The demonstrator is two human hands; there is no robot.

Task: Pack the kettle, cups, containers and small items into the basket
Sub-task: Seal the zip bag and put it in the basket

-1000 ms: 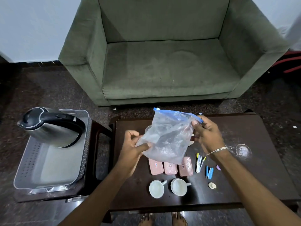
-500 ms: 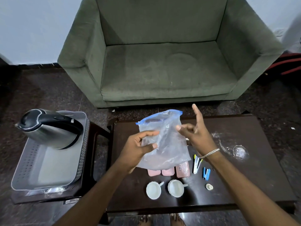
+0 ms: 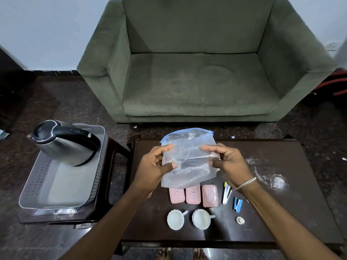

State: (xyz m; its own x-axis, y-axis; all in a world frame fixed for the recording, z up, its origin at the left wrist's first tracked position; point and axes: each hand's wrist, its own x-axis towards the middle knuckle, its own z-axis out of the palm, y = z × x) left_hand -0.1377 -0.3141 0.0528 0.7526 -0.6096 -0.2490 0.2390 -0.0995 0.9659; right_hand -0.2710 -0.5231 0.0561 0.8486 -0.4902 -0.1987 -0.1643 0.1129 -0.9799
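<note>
Head view shows me both hands raised over the dark table (image 3: 281,203), holding a clear plastic bag (image 3: 187,162) with a blue zip strip along its top; my left hand (image 3: 154,169) pinches the bag's left edge between thumb and fingers, my right hand (image 3: 229,162) pinches the right edge the same way (a silver bracelet (image 3: 244,183) sits on that wrist). Below the bag lie three pink containers (image 3: 193,194) in a row; nearer me stand two white cups (image 3: 188,219), side by side; to the right are a white-and-yellow stapler (image 3: 226,193), a blue stapler (image 3: 237,204) and a small round white item (image 3: 240,220). On a side table to the left sits the grey basket (image 3: 32,186); the steel kettle (image 3: 63,143) rests tilted at its far end. Behind the table is a green armchair (image 3: 197,72).
</note>
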